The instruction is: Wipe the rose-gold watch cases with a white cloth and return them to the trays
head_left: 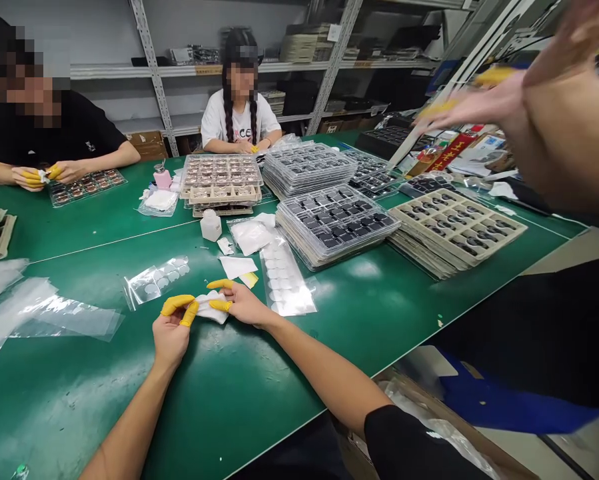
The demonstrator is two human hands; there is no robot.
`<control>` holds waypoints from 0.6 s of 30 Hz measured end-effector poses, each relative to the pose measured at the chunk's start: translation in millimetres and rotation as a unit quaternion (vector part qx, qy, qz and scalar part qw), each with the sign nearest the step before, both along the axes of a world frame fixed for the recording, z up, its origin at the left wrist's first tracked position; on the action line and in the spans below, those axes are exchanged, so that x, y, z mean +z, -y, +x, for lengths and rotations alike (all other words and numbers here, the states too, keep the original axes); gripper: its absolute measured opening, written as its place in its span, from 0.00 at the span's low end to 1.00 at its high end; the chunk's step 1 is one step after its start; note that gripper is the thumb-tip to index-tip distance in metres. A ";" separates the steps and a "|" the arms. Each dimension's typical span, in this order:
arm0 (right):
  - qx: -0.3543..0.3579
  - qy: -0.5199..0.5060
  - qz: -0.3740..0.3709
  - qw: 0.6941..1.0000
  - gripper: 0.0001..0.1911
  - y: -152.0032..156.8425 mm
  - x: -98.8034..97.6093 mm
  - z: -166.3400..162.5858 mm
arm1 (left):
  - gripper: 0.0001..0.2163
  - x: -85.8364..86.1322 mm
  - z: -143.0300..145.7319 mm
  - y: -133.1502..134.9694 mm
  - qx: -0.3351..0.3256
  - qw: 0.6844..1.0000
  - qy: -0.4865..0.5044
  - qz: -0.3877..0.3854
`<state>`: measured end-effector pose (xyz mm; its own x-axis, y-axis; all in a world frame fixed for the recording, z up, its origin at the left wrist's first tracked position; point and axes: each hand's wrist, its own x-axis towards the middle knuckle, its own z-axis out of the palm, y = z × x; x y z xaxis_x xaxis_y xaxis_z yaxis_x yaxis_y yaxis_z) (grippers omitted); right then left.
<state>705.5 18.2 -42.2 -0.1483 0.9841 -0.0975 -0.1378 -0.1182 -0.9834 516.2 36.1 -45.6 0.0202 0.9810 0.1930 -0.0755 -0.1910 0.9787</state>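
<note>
My left hand (172, 330) and my right hand (242, 303) meet over the green table (229, 387). Both wear yellow finger cots. Together they pinch a small white cloth (210, 308) between the fingertips, just above the table top. What lies inside the folded cloth is hidden. A strip of clear bagged round pads (284, 277) lies just right of my right hand. Another clear bag of round pads (156, 280) lies beyond my left hand.
Stacks of component trays (336, 220), (456, 223), (222, 177) fill the table's middle and right. A small white bottle (210, 225) stands behind the pads. Two seated people work across the table; a third person's blurred arm (554, 127) reaches in at right. Clear bags (39, 310) lie left.
</note>
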 end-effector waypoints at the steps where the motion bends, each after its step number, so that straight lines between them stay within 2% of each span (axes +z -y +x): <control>1: -0.005 -0.004 0.002 1.000 0.27 -0.2 0.0 -0.2 | 0.12 0.8 -0.3 -0.4 0.016 1.000 0.000 0.014; 5: -0.037 -0.003 0.023 0.999 0.28 -1.3 0.6 -0.8 | 0.10 1.2 -1.3 -2.6 0.047 0.998 -0.002 0.042; 10: -0.067 -0.004 0.053 0.996 0.12 -2.1 -0.7 -3.5 | 0.12 -1.8 -0.3 -3.7 0.050 0.999 -0.003 0.014; 14: -0.060 0.000 0.035 0.998 0.12 -3.1 -3.7 -5.7 | 0.19 1.3 4.2 0.0 -0.045 0.996 -0.009 -0.078; 16: -0.052 0.001 0.027 0.998 0.15 -3.6 -4.9 -5.7 | 0.23 3.6 6.5 1.9 -0.085 0.992 0.011 -0.091; 18: -0.043 0.008 0.026 0.999 0.20 -3.6 -5.2 -3.9 | 0.22 5.0 6.9 2.0 -0.099 0.992 0.019 -0.082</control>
